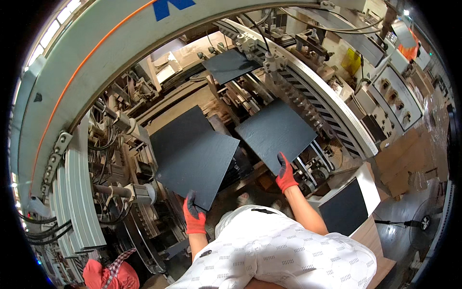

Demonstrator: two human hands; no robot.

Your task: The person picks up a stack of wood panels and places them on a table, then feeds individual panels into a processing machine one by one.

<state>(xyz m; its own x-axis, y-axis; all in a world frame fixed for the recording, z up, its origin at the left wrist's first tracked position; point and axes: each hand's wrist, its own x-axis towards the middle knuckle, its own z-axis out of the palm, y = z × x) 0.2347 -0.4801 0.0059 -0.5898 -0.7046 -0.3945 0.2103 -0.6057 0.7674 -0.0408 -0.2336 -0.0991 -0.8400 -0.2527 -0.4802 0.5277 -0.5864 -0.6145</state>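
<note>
Both my hands wear red gloves with dark grey palms and fingers. My left hand [195, 215] is closed on the near corner of a dark panel [199, 166], its thumb on the top face. That panel partly covers another dark panel [183, 123] just beyond it. My right hand [286, 174] grips the near edge of a separate dark panel [276, 130], thumb on top and the other fingers mostly hidden. This right panel lies tilted over the machine's rails. The two panels in my hands stay apart, with a narrow gap between them.
Another dark panel [231, 66] rests farther back on the machine. A grey beam [79, 67] arches across the left and top. At the right stand a striped guide rail [320, 103] and a stack with a dark top board [344, 207]. Red cloth [110, 274] shows at lower left.
</note>
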